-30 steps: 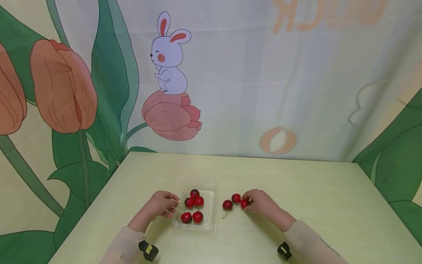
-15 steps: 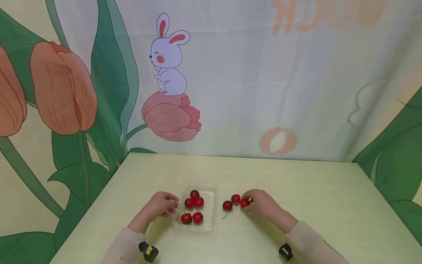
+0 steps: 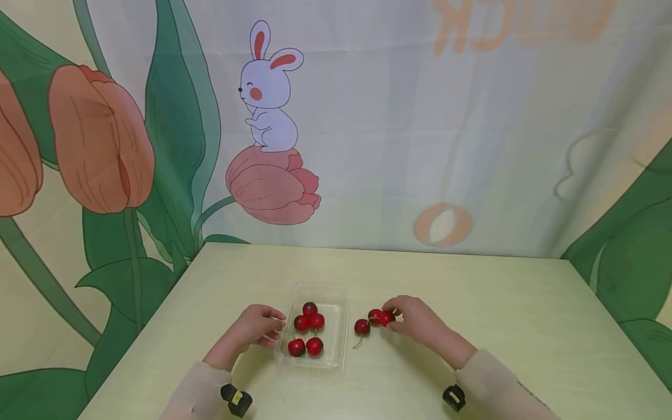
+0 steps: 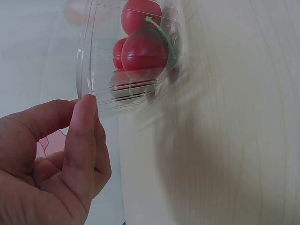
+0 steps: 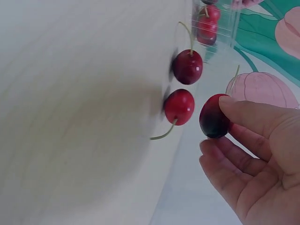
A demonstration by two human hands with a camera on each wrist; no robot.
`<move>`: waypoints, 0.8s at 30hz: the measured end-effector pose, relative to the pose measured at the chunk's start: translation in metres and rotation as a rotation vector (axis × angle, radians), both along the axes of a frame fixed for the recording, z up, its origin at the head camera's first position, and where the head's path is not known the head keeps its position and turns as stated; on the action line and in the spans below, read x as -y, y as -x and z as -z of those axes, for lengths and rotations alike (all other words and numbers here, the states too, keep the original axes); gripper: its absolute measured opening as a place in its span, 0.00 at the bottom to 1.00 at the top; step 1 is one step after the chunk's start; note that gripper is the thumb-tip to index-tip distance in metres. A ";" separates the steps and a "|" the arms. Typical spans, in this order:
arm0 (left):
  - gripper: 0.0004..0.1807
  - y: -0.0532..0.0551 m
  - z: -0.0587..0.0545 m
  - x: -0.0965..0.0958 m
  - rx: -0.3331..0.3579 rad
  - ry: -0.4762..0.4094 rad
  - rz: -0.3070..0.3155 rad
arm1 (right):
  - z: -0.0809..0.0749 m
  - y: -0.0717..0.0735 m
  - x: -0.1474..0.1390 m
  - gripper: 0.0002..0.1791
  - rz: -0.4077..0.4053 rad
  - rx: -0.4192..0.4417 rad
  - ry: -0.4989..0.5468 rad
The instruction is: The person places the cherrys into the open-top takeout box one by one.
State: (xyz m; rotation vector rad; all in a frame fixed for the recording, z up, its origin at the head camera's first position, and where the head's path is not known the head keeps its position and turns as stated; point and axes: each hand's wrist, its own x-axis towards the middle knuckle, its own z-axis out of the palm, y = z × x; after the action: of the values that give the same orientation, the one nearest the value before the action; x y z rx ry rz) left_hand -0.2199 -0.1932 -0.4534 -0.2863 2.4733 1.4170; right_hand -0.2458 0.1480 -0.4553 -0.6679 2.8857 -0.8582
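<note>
A clear plastic box [image 3: 338,350] with several red cherries in it stands on the table. At its left side, my left hand [image 3: 255,325] pinches the rim between thumb and fingertips, as the left wrist view shows close up. To the right of the box, my right hand [image 3: 418,321] holds a dark red cherry [image 5: 214,117] by thumb and fingers, lifted off the table. Two more cherries lie between that hand and the box: one [image 5: 188,67] closer to the box, the other [image 5: 179,107] just beside the held one. Both have green stems.
The pale wooden table [image 3: 472,303] reaches back to a printed curtain [image 3: 367,116] with tulips and a rabbit. A black wrist strap [image 3: 454,398] sits at the right sleeve, and a similar one [image 3: 237,400] at the left.
My right hand has raised its cherry from the table and shifted slightly left and up. The left hand and the box have stayed in place.
</note>
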 end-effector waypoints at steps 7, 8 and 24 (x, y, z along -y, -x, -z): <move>0.13 0.000 0.000 0.000 -0.009 -0.013 0.003 | -0.008 0.000 0.000 0.12 -0.053 -0.025 0.021; 0.13 0.000 0.000 0.000 -0.010 -0.016 0.004 | -0.010 0.000 0.001 0.12 -0.061 -0.030 0.023; 0.13 -0.002 -0.003 -0.001 -0.010 -0.016 0.006 | -0.028 0.001 0.018 0.13 -0.104 -0.011 0.056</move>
State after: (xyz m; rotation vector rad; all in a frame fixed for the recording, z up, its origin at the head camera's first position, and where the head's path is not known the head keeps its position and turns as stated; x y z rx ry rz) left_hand -0.2177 -0.1924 -0.4508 -0.2692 2.4673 1.4387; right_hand -0.2465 0.1304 -0.4278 -0.8222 2.8164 -0.9279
